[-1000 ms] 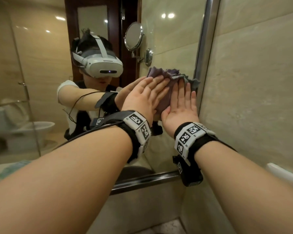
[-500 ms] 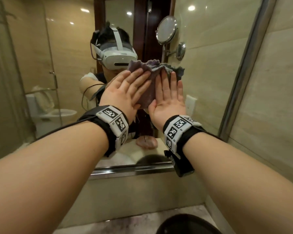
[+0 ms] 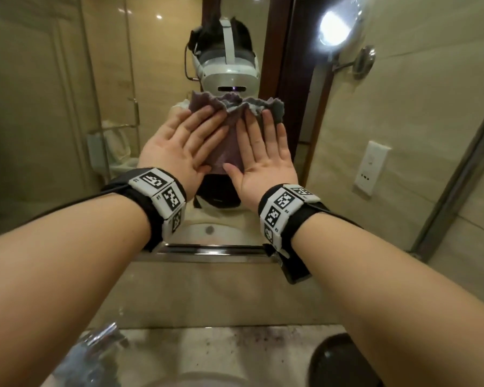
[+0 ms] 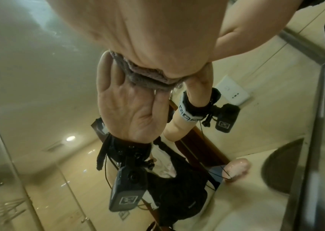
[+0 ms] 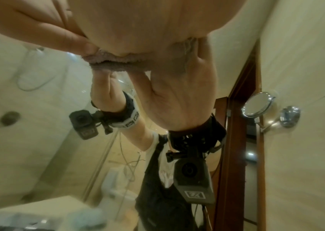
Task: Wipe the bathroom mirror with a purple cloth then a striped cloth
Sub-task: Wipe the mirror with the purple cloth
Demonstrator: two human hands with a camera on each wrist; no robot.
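A purple cloth (image 3: 231,115) lies bunched flat against the bathroom mirror (image 3: 67,121), at about the height of my reflected headset. My left hand (image 3: 185,138) presses its left part with straight, spread fingers. Beside it, my right hand (image 3: 263,146) presses the right part the same way. In the left wrist view my left palm (image 4: 147,31) bears on the cloth's edge (image 4: 143,76) against the glass. In the right wrist view my right palm (image 5: 137,23) sits over the cloth (image 5: 116,62). No striped cloth shows in any view.
The mirror's metal bottom frame (image 3: 207,250) runs just under my wrists, and its right frame (image 3: 458,177) slants up. Below are a stone counter (image 3: 221,344), a chrome tap (image 3: 101,339) and a black round object (image 3: 341,358). A round shaving mirror (image 3: 336,29) shows as a reflection.
Both hands have slid the purple cloth leftward across the glass, away from the mirror's right frame. The fingers stay flat on the cloth throughout.
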